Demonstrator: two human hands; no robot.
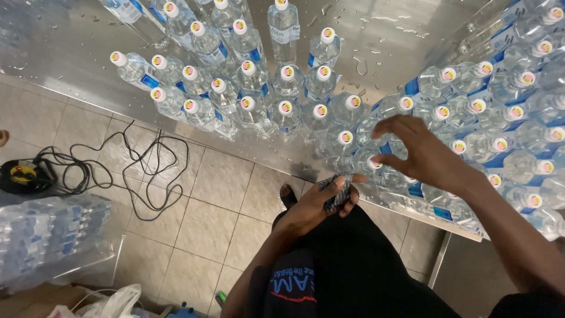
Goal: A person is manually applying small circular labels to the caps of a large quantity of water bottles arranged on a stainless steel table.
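Note:
Many clear plastic water bottles [286,109] with white caps and blue labels stand upright on a wet steel table [76,41]. My right hand [425,154] hovers with fingers spread just above the capped bottles [374,162] near the table's front edge. My left hand [321,203] is below the table edge, closed around a small bundle of dark patterned strips [336,191]. My dark trousers and one foot show beneath.
A shrink-wrapped pack of bottles [47,235] lies on the tiled floor at the left. A black cable [141,171] snakes from a yellow and black reel [22,175]. A white plastic bag [112,303] sits at the bottom left. A table leg [438,259] stands at the right.

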